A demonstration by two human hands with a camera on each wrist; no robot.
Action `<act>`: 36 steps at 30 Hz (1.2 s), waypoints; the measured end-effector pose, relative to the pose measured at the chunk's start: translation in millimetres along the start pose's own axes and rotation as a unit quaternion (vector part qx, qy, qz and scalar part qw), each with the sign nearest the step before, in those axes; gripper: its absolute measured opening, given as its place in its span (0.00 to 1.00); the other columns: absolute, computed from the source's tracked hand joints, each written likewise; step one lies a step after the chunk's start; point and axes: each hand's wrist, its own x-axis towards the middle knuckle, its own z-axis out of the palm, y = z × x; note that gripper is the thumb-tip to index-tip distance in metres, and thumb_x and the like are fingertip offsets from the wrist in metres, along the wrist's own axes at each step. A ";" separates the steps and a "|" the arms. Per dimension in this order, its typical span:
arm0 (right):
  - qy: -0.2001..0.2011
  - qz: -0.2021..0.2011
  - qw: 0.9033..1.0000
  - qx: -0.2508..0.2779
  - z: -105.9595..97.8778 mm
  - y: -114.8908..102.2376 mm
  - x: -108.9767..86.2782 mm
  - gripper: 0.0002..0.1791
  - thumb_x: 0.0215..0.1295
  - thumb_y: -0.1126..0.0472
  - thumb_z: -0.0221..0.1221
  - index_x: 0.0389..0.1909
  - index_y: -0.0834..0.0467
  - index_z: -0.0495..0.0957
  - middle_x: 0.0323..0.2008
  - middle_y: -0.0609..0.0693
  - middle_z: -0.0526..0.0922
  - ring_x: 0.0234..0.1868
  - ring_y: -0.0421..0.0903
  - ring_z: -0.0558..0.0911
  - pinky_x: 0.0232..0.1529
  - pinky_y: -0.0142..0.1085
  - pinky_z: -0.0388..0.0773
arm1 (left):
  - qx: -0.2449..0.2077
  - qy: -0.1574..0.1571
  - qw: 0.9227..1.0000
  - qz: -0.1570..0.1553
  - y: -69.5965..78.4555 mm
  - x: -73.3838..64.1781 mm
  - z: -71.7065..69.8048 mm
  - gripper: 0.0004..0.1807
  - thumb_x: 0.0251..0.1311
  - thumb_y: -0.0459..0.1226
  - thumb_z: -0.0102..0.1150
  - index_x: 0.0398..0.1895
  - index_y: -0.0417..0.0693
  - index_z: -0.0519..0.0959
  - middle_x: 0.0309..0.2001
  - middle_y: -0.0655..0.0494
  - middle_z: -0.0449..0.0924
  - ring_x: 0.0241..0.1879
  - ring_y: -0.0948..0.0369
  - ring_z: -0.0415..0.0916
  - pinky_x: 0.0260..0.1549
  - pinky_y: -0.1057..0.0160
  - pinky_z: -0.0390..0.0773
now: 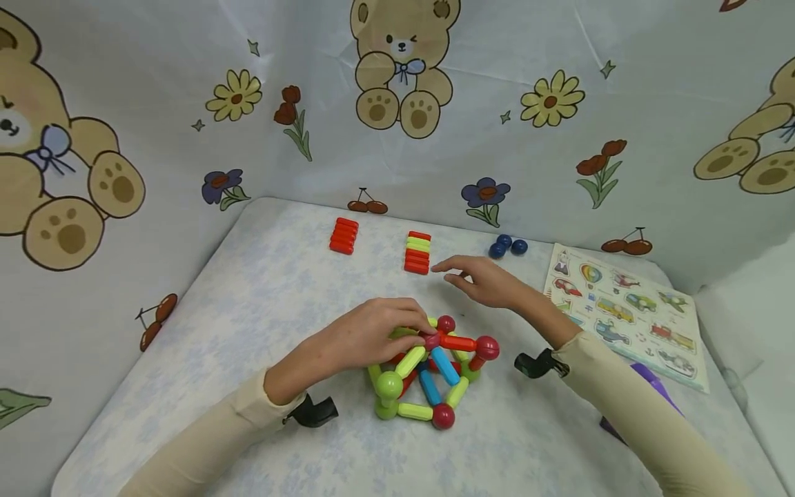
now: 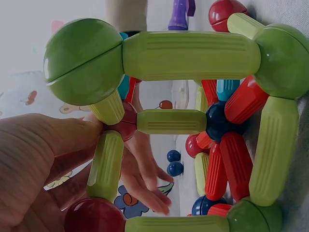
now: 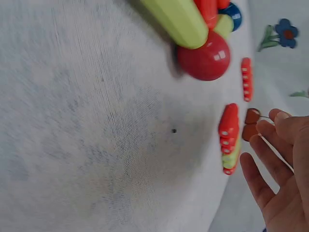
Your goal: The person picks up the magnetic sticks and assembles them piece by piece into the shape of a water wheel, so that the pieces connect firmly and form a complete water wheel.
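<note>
My left hand [image 1: 375, 333] pinches a red ball [image 1: 431, 340] on top of the rod-and-ball frame [image 1: 444, 366], which stands on the desk [image 1: 279, 297]. My right hand [image 1: 483, 281] is empty, fingers loosely spread just beside the row of rods [image 1: 417, 254]. Bearing down unevenly could pop a joint and skew the frame (it looks thinly braced); a careless fingertip could scatter the row.
</note>
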 end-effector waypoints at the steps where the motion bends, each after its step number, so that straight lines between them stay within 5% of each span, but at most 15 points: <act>1: -0.011 0.001 1.000 -0.002 3.1 3.7 7.5 0.20 0.79 0.69 0.60 0.68 0.61 0.81 0.66 0.56 0.84 0.67 0.57 0.81 0.63 0.54 0.83 | 0.000 0.000 1.000 -0.001 0.2 0.3 -0.1 0.12 0.70 0.38 0.73 0.54 0.49 0.90 0.51 0.60 0.87 0.50 0.65 0.83 0.52 0.71 0.83; 7: -0.043 -0.001 0.998 -0.038 21.6 17.4 36.2 0.24 0.78 0.70 0.61 0.72 0.57 0.80 0.70 0.55 0.81 0.72 0.57 0.77 0.71 0.55 0.76 | -0.001 0.001 1.000 0.011 -0.1 -0.2 -0.9 0.12 0.70 0.38 0.72 0.54 0.49 0.90 0.51 0.60 0.87 0.50 0.65 0.83 0.53 0.70 0.82; 19: 0.005 0.014 0.996 -0.088 28.4 16.3 16.8 0.20 0.70 0.66 0.71 0.61 0.58 0.86 0.50 0.52 0.90 0.49 0.49 0.87 0.53 0.45 0.87 | 0.012 0.000 1.000 0.004 0.5 0.0 0.1 0.13 0.70 0.39 0.72 0.55 0.50 0.90 0.52 0.60 0.86 0.50 0.64 0.84 0.54 0.70 0.83; 23: 0.012 0.026 0.998 -0.063 21.1 15.9 -2.1 0.22 0.69 0.67 0.71 0.63 0.60 0.84 0.51 0.53 0.90 0.49 0.50 0.86 0.50 0.45 0.88 | 0.015 -0.003 1.000 0.000 0.4 -0.4 0.5 0.13 0.71 0.39 0.72 0.56 0.51 0.90 0.52 0.60 0.86 0.49 0.64 0.83 0.52 0.70 0.83; 27: 0.090 0.023 0.995 -0.045 7.7 8.6 -30.7 0.24 0.68 0.68 0.72 0.64 0.61 0.83 0.52 0.53 0.89 0.49 0.50 0.88 0.47 0.45 0.89 | 0.032 -0.008 0.999 0.012 -0.5 -0.4 1.8 0.15 0.72 0.40 0.71 0.59 0.53 0.90 0.52 0.60 0.85 0.49 0.64 0.83 0.51 0.71 0.83; 32: 0.213 0.001 0.977 -0.022 -11.2 -31.6 -75.4 0.25 0.64 0.71 0.74 0.62 0.60 0.83 0.50 0.50 0.88 0.46 0.43 0.87 0.45 0.31 0.87 | 0.042 -0.006 0.999 0.034 -1.9 -0.9 1.2 0.15 0.72 0.38 0.70 0.59 0.56 0.90 0.54 0.58 0.84 0.52 0.62 0.84 0.52 0.70 0.83; 36: 0.241 -0.040 0.970 0.013 -9.6 -70.7 -112.2 0.27 0.59 0.76 0.75 0.59 0.58 0.84 0.49 0.46 0.87 0.48 0.37 0.85 0.45 0.25 0.85 | 0.039 -0.007 0.999 0.033 -1.4 -0.8 0.1 0.14 0.72 0.38 0.70 0.58 0.55 0.91 0.54 0.58 0.84 0.52 0.62 0.84 0.53 0.69 0.83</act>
